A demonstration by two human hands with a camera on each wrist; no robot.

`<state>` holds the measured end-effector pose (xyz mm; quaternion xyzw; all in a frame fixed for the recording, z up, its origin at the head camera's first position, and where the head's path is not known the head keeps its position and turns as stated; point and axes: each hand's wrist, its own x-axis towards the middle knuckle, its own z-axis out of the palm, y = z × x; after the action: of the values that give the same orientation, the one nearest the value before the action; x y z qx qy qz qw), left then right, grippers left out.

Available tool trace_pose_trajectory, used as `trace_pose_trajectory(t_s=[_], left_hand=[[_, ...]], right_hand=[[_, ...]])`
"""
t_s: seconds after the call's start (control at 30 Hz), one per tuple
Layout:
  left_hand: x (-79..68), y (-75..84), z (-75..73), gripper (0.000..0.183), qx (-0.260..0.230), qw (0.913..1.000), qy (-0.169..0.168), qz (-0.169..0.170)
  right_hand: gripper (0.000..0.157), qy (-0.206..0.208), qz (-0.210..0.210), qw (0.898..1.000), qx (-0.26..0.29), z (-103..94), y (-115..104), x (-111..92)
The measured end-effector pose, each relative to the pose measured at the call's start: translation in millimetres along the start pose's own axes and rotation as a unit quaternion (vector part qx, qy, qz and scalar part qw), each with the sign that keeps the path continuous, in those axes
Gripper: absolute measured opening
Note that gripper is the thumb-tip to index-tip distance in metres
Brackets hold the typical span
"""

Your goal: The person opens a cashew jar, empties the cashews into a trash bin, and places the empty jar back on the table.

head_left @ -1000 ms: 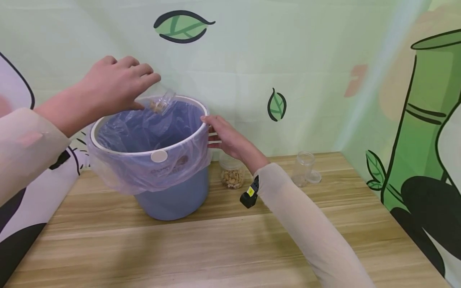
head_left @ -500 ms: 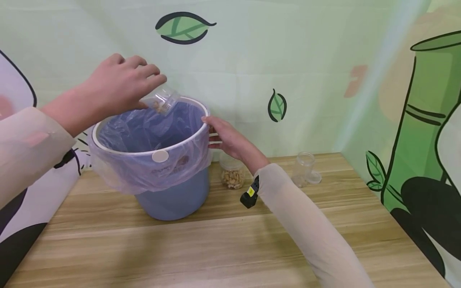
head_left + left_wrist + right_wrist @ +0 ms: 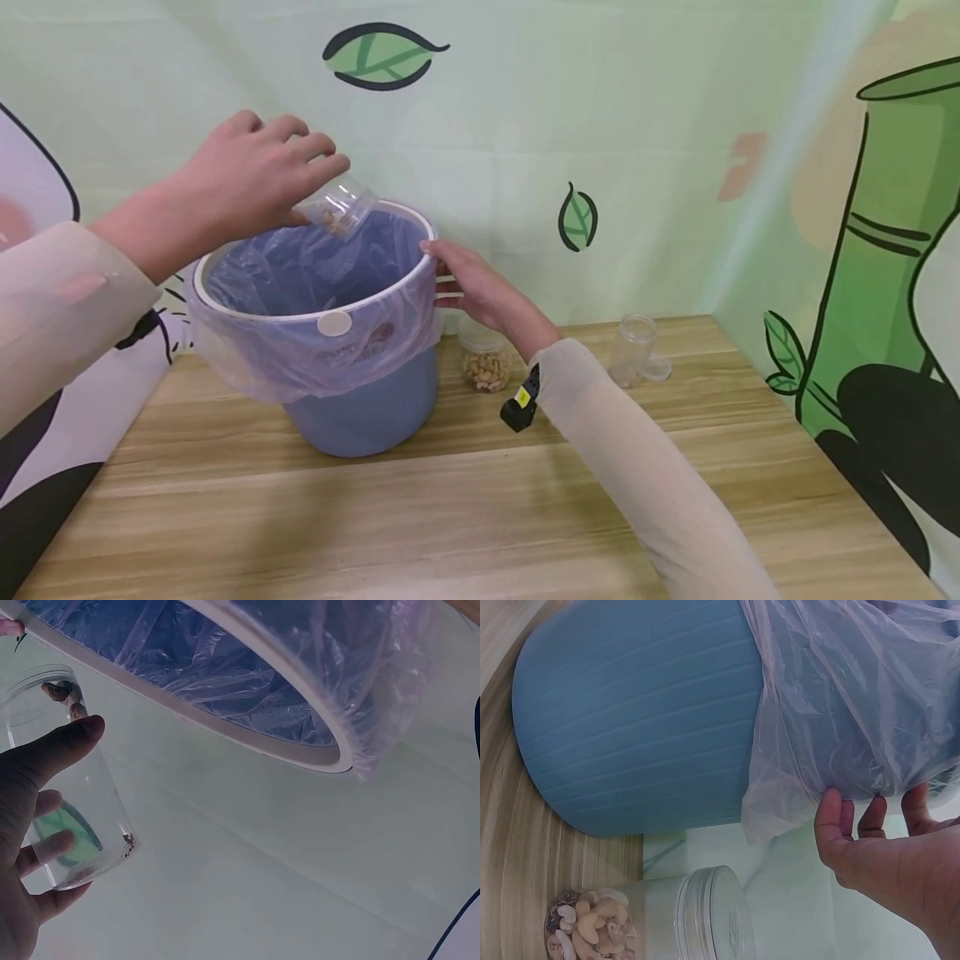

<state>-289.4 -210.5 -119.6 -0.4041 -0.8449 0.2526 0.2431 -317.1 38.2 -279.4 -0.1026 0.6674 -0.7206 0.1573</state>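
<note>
My left hand grips a clear plastic jar over the trash can, its mouth tipped toward the opening. In the left wrist view, a few brown nut-like pieces sit near the mouth of the jar, and dark crumbs cling at its base end. The blue can has a white rim and a translucent pinkish bag folded over it. My right hand holds the can's right rim, thumb on top and fingers against the bag outside, as the right wrist view shows.
A lidded jar of cashews stands right of the can, below my right hand. Farther right is a clear uncapped jar, a lid lying beside it. Behind the wooden table hangs a printed backdrop.
My left hand and its jar have shifted slightly right over the can, and the pieces in the jar have moved a little. My right hand stays on the rim.
</note>
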Motion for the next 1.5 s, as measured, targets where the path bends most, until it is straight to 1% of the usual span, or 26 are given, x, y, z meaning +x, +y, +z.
trace_pose_trajectory(t_s=[0.13, 0.3, 0.47, 0.57, 0.83, 0.93, 1.07, 1.3, 1.5], left_hand=[[0.4, 0.2, 0.9, 0.082, 0.001, 1.0, -0.001, 0.002], [-0.2, 1.6, 2.5, 0.082, 0.004, 1.0, -0.001, 0.005], [-1.2, 2.2, 3.5, 0.082, 0.008, 0.9999, 0.007, 0.009], [-1.6, 1.5, 3.4, 0.082, 0.009, 0.9999, 0.008, 0.011], [-2.3, -0.7, 4.0, 0.082, 0.019, 0.9997, 0.011, 0.01], [-3.1, -1.1, 4.1, 0.082, 0.019, 0.9996, 0.014, 0.013], [-4.2, -1.3, 3.9, 0.08, 0.021, 0.9994, 0.021, 0.017], [-5.5, -3.4, 4.0, 0.074, 0.021, 0.9983, 0.047, 0.028], [-6.3, -4.0, 5.0, 0.07, 0.022, 0.9977, 0.057, 0.031]], right_hand=[[0.051, 0.001, 0.003, 1.0, -0.001, 0.4, 0.0, -0.1], [0.047, -0.001, 0.006, 1.0, -0.003, 0.9, 0.1, -0.7], [0.039, -0.002, 0.004, 1.0, 0.007, 2.0, 0.1, -0.4], [0.037, -0.001, 0.005, 1.0, 0.011, 2.6, 0.1, -0.7], [0.05, -0.008, 0.005, 1.0, 0.002, 3.9, 0.1, -1.1], [0.05, -0.007, 0.006, 1.0, 0.003, 4.1, 0.5, -0.5], [0.047, -0.004, 0.009, 1.0, 0.003, 4.0, 1.3, 0.5], [0.051, -0.003, 0.011, 1.0, 0.005, 4.0, 1.6, 1.7], [0.052, -0.003, 0.014, 1.0, 0.004, 4.3, 1.8, 1.0]])
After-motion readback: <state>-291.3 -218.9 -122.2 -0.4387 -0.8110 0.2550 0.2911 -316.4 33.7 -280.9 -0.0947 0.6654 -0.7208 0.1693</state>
